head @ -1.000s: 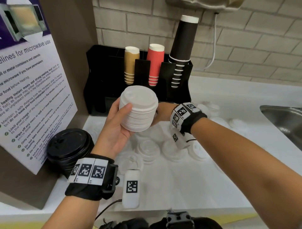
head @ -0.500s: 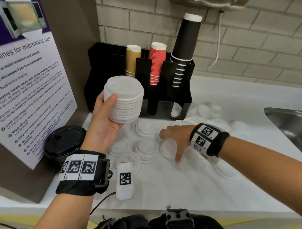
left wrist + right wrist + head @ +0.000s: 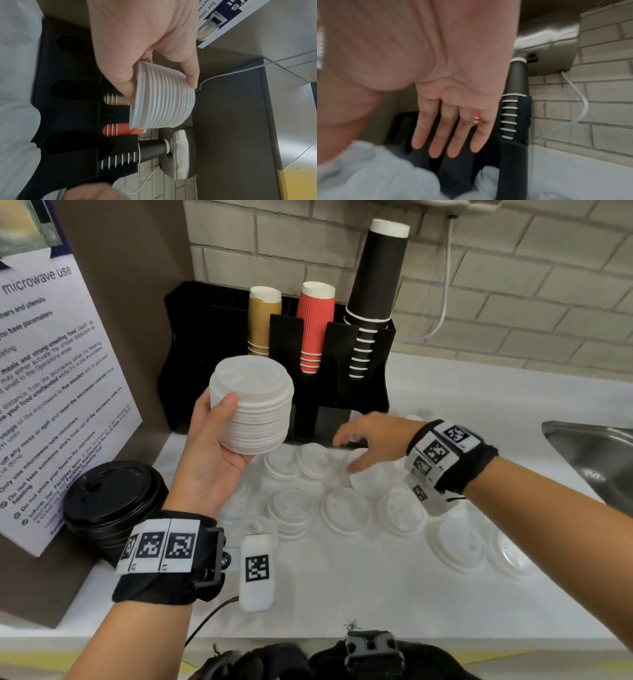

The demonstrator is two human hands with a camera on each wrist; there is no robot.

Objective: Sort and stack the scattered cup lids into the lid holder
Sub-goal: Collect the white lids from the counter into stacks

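Note:
My left hand (image 3: 222, 440) grips a tall stack of white lids (image 3: 251, 405) from below and the side, thumb on its near edge, held up in front of the black lid and cup holder (image 3: 359, 364). The left wrist view shows the same stack of lids (image 3: 163, 97) pinched between thumb and fingers, with the holder's empty slots (image 3: 68, 115) behind. My right hand (image 3: 352, 453) hovers open, fingers spread, just over scattered white lids (image 3: 342, 508) at the holder's foot. In the right wrist view its fingers (image 3: 450, 135) are straight and hold nothing.
The holder carries tan (image 3: 263, 320), red (image 3: 315, 323) and black cups (image 3: 376, 278). A stack of black lids (image 3: 109, 501) sits at the left under a microwave notice (image 3: 51, 392). A steel sink (image 3: 596, 450) is at the right. More clear lids (image 3: 466, 542) lie near my right forearm.
My right hand left the held stack, dropped to the lids on the counter, then shifted back toward the holder's foot. My left hand carried the stack slightly left.

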